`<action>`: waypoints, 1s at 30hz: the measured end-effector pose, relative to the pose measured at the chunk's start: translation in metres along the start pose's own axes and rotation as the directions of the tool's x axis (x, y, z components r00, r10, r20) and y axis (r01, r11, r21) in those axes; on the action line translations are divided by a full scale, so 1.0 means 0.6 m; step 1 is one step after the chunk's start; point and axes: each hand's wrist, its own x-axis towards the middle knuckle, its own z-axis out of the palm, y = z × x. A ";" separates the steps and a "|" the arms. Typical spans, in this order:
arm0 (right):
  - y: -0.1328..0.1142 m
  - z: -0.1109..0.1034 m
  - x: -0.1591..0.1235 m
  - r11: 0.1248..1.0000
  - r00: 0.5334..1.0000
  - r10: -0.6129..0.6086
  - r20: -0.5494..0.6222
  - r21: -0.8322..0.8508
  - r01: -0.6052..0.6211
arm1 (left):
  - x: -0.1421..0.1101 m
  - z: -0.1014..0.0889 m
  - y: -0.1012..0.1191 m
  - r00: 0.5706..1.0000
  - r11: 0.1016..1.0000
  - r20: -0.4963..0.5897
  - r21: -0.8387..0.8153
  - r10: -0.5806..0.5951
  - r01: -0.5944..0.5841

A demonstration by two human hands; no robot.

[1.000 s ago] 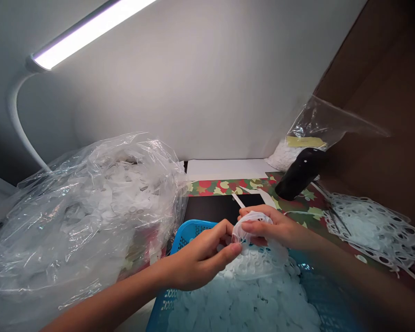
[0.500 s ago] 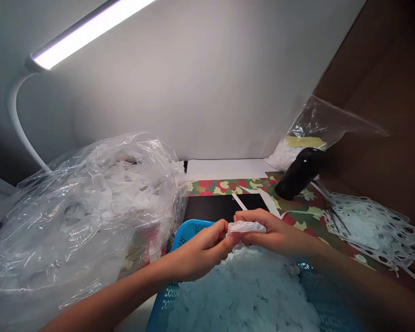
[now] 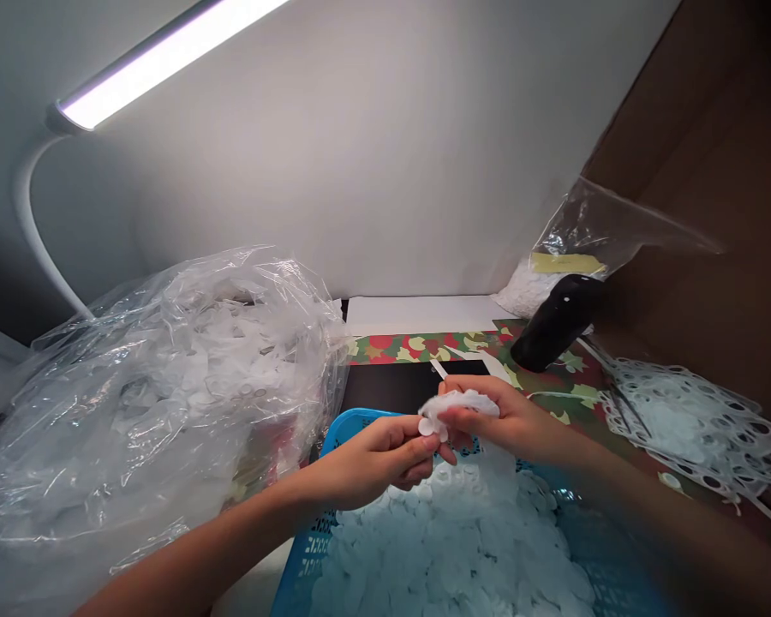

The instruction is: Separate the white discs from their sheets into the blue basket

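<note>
My right hand is closed around a bunched white perforated sheet, thin and crumpled. At its left end a small white disc hangs, and my left hand pinches there with thumb and forefinger. Both hands meet above a blue plastic basket with pierced walls. Loose white discs fill the basket under my hands. Part of the bunched sheet is hidden by my right thumb and fingers.
A large clear plastic bag of white scraps bulges at left. At right lie a black cylindrical object and a heap of hole-punched white strips. Behind stands a smaller bag of white pieces. A lamp shines overhead.
The bunched sheet has turned and opened out a little in my right hand, which has risen slightly. My left fingers have slid down to a disc at its end.
</note>
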 end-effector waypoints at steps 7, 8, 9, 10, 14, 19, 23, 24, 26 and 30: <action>0.002 0.000 -0.004 0.997 1.000 0.026 0.007 -0.075 -0.025 | 0.000 -0.002 0.005 0.998 0.996 -0.032 -0.082 -0.046 0.043; 0.001 0.000 -0.005 0.997 1.000 0.025 0.003 -0.079 -0.025 | -0.001 -0.001 0.005 0.998 0.997 -0.034 -0.061 -0.045 0.042; 0.000 0.001 -0.005 0.996 1.000 0.023 0.000 -0.080 -0.023 | -0.002 0.000 0.005 0.999 0.999 -0.035 -0.036 -0.039 0.038; -0.001 0.001 -0.005 0.997 1.000 0.024 -0.002 -0.076 -0.024 | -0.003 0.002 0.006 0.999 0.999 -0.039 -0.008 -0.034 0.034; -0.002 0.000 -0.003 0.997 0.997 0.073 0.023 0.007 -0.073 | -0.008 0.008 0.010 0.998 0.999 -0.059 0.033 -0.015 0.017; 0.010 -0.006 0.002 0.956 0.997 0.061 0.044 0.285 -0.071 | -0.014 0.007 0.015 0.998 0.998 -0.034 -0.026 -0.053 0.052; 0.016 -0.010 0.003 0.808 0.995 0.052 -0.091 0.590 0.012 | -0.011 -0.003 0.010 1.000 0.998 -0.005 -0.070 -0.003 0.003; 0.016 -0.010 0.003 0.766 0.991 0.057 -0.122 0.642 0.035 | -0.010 -0.005 0.009 1.000 0.997 0.005 -0.079 0.007 -0.006; 0.015 -0.011 0.002 0.710 0.989 0.048 -0.138 0.702 0.063 | -0.008 -0.007 0.008 1.000 0.997 0.010 -0.077 0.010 -0.009; 0.016 -0.017 -0.001 0.664 0.991 -0.033 -0.127 0.738 0.117 | -0.010 -0.007 0.010 0.999 0.998 0.032 -0.068 0.001 0.001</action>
